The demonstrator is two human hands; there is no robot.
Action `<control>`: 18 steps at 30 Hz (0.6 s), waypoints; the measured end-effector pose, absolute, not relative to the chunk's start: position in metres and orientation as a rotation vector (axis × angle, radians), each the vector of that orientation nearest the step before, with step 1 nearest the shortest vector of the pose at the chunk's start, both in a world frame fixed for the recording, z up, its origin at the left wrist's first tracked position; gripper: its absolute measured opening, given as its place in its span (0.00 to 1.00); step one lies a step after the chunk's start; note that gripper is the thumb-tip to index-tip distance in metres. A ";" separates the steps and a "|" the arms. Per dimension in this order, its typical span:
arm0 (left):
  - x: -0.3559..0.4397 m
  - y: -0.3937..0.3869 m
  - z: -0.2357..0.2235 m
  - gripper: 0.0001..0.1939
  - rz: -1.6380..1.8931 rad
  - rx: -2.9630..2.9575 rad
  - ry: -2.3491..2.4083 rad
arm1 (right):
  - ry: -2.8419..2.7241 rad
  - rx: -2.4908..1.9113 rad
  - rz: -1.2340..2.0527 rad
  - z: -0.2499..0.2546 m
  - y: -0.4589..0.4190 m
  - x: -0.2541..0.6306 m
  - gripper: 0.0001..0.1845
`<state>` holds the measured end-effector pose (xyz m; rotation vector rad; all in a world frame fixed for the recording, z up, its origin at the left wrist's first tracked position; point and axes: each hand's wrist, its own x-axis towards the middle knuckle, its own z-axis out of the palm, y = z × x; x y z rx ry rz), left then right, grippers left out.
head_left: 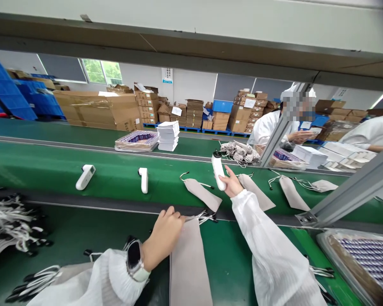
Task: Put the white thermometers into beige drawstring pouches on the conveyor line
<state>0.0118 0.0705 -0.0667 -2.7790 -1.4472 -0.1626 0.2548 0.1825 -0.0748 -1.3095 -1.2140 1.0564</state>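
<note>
My right hand (232, 184) is closed on a white handheld thermometer (218, 171) with a black tip, holding it upright above the green belt. At the top of a grey drawstring pouch (191, 259), my left hand (166, 229) has its fingers closed on the fabric near the mouth. The pouch lies lengthwise in front of me, its white cords (204, 216) spread to the right. Two more thermometers lie on the belt to the left, a far one (86, 177) and a nearer one (143, 180). Another pouch (203, 194) rests just left of my right hand.
More pouches (293, 193) lie along the belt (35, 170) to the right. A pile of corded pouches (9, 229) sits at left. A metal post (347, 191) slants up at right, beside a tray of striped packets (367, 259). A co-worker (271, 127) stands across the line.
</note>
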 end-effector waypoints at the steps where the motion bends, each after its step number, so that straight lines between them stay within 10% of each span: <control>1: 0.011 0.071 -0.063 0.06 -0.178 -2.832 -1.448 | -1.174 -1.114 1.184 -0.064 0.176 0.247 0.45; 10: 0.015 0.065 -0.043 0.08 -0.734 -2.996 -1.586 | -1.163 -0.687 1.602 -0.028 0.119 0.179 0.58; 18: 0.014 0.067 -0.042 0.07 -1.369 -2.853 -1.627 | -1.651 -1.023 1.452 -0.037 0.117 0.180 0.15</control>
